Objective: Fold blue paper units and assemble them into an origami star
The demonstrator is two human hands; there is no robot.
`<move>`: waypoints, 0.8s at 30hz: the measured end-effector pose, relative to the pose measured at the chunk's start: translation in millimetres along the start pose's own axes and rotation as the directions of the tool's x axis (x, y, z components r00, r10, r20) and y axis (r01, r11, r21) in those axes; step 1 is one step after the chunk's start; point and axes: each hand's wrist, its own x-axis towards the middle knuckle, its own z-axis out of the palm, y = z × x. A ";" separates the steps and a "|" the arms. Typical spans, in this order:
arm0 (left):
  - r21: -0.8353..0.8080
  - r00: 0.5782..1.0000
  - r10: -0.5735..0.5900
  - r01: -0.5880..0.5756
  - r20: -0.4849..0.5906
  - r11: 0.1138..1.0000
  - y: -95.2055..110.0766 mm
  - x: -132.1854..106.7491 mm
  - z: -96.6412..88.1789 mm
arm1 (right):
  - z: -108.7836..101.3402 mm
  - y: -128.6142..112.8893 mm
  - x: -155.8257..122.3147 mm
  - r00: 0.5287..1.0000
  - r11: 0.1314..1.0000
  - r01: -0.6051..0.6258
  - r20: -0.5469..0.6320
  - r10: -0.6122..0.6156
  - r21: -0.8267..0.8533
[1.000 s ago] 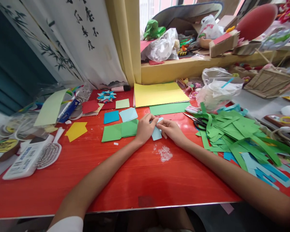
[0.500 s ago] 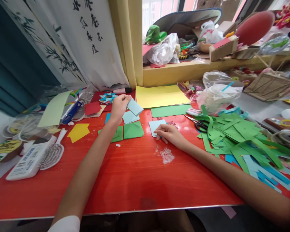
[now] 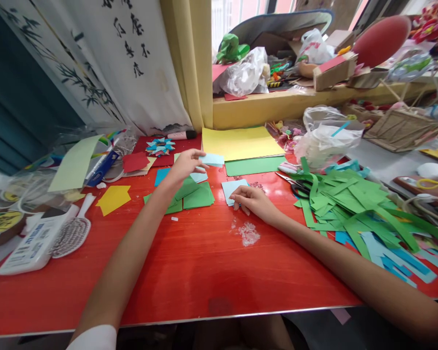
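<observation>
My left hand [image 3: 189,164] is over the paper stacks with its fingers spread. A light blue paper square [image 3: 213,159] is at its fingertips, tilted almost edge-on and not visibly pinched. Below it lie more light blue squares [image 3: 200,177] and green paper squares [image 3: 199,195], partly behind my hand. My right hand [image 3: 253,200] rests on the table, its curled fingers closed at the lower edge of a small stack of light blue paper squares [image 3: 233,188].
Scissors [image 3: 295,185] and a heap of green paper strips [image 3: 357,201] lie to the right. Yellow sheets [image 3: 243,143] are at the back. On the left are a yellow paper piece [image 3: 114,199], a hairbrush [image 3: 73,233] and a white bottle [image 3: 38,245]. Clear bits [image 3: 248,234] sit before my right hand.
My left hand's fingers have spread from a pinch. The light blue square has shifted right and tipped flatter. My right hand stays at its stack.
</observation>
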 end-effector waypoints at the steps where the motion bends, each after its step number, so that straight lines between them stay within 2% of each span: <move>1: 0.069 0.999 -0.040 0.037 0.038 0.997 -7.7 2.7 0.7 | -0.3 0.3 -0.1 1.000 1.000 -0.002 0.001 0.002 -0.001; 3: 0.286 0.993 -0.091 0.066 0.074 0.956 -21.1 7.9 -0.5 | -0.6 0.7 -0.4 1.000 1.000 0.000 0.003 0.000 -0.005; 4: 0.401 0.997 -0.053 0.026 0.056 0.915 -26.2 10.3 -2.2 | -0.6 0.6 -0.6 1.000 1.000 0.004 0.004 -0.004 -0.007; 6: 0.584 0.993 0.112 -0.108 0.030 0.804 -32.8 14.0 -6.4 | -0.4 0.2 -1.1 1.000 1.000 0.012 0.002 -0.011 -0.007; 8: 0.669 0.976 0.203 -0.199 0.073 0.716 -35.0 15.2 -9.0 | -0.3 -0.6 -1.7 0.999 1.000 0.019 -0.026 -0.019 0.018; 11: 0.730 0.972 0.181 -0.233 0.151 0.642 -31.9 10.7 -4.7 | -2.2 -0.8 -1.7 0.979 0.995 0.055 -0.199 -0.037 0.084; 13: 0.769 0.959 0.213 -0.276 0.186 0.576 -27.7 3.9 4.0 | -5.1 0.4 -0.2 0.936 0.988 0.088 -0.350 -0.037 0.130; 15: 0.762 0.929 0.230 -0.370 0.290 0.531 -23.5 -4.5 15.5 | -8.5 2.7 2.3 0.886 0.978 0.112 -0.464 -0.017 0.178; 16: 0.733 0.900 0.212 -0.434 0.381 0.524 -22.0 -8.7 21.5 | -10.0 4.0 3.8 0.864 0.973 0.122 -0.503 -0.006 0.197; 18: 0.654 0.821 0.145 -0.534 0.552 0.535 -20.7 -16.5 32.4 | -12.4 6.6 6.4 0.841 0.966 0.133 -0.542 0.009 0.223; 19: 0.633 0.794 0.111 -0.553 0.598 0.542 -20.9 -19.7 37.0 | -13.2 7.7 7.3 0.840 0.964 0.133 -0.542 0.014 0.231; 20: 0.629 0.783 0.089 -0.557 0.616 0.542 -21.6 -22.4 40.8 | -13.7 8.5 7.9 0.845 0.962 0.131 -0.535 0.017 0.238; 24: 0.661 0.789 0.082 -0.562 0.609 0.497 -24.4 -28.6 50.4 | -14.5 8.9 8.7 0.863 0.953 0.118 -0.503 0.041 0.280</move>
